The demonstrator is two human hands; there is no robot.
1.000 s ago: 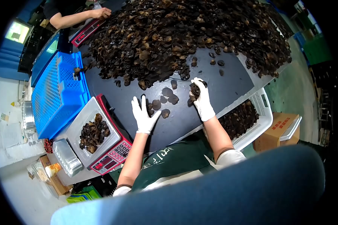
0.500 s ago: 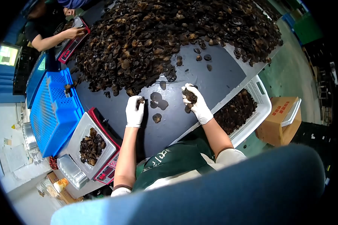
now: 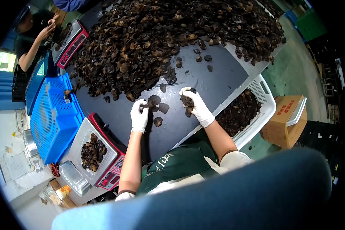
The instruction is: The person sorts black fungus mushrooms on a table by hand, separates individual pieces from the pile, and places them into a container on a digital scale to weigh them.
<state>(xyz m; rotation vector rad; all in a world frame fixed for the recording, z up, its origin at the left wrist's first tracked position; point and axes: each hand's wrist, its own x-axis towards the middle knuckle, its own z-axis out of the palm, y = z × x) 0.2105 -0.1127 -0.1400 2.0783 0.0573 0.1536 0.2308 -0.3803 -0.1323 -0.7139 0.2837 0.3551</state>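
My left hand (image 3: pixel 139 116), in a white glove, is closed in a pinch on a dark wood ear mushroom (image 3: pixel 153 101) just above the table. A few loose pieces (image 3: pixel 163 108) lie beside its fingertips. Opposite it, my right hand (image 3: pixel 198 107), also gloved, is wrapped round a small bunch of wood ear mushrooms (image 3: pixel 187 101); one piece hangs below the fingers. Beyond both hands rises a wide heap of wood ear mushrooms (image 3: pixel 130 57) on the dark tabletop (image 3: pixel 214 86).
At left stand a red-framed scale (image 3: pixel 113 163) bearing a pile of mushrooms (image 3: pixel 93 153), clear plastic boxes (image 3: pixel 73 177) and a blue crate (image 3: pixel 51 119). A white basket (image 3: pixel 270 103) of mushrooms and a cardboard box (image 3: pixel 281 122) are at right. Another person (image 3: pixel 36 42) works by a second scale (image 3: pixel 73 44).
My left hand has shifted slightly right, and a mushroom now sticks out from its fingertips. My right hand has come a little left with its bunch. The other person's hand has left the far scale.
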